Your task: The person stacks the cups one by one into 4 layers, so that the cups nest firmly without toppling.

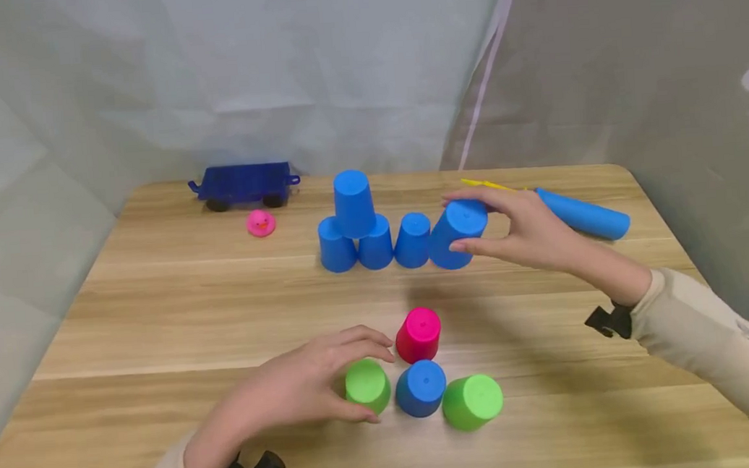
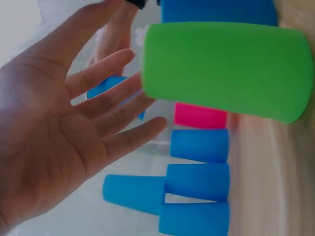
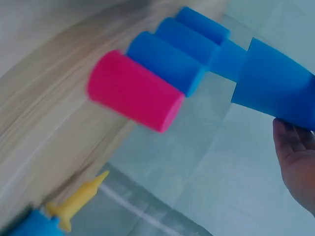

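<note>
My left hand (image 1: 374,379) hovers around an upturned green cup (image 1: 366,387) near the table's front. Its fingers are spread and straight in the left wrist view, with the fingertips (image 2: 147,98) at the green cup (image 2: 226,69). A pink cup (image 1: 418,334), a blue cup (image 1: 421,388) and a tilted second green cup (image 1: 472,401) stand beside it. Further back, my right hand (image 1: 453,223) pinches a tilted blue cup (image 1: 444,252) at the right end of a row of three blue cups (image 1: 375,245). One more blue cup (image 1: 353,203) is stacked on that row.
A dark blue toy wagon (image 1: 244,184) and a pink rubber duck (image 1: 261,222) sit at the back left. A blue cylinder with a yellow tip (image 1: 583,213) lies at the back right, behind my right hand. Fabric walls (image 1: 336,62) close in the wooden table (image 1: 159,329).
</note>
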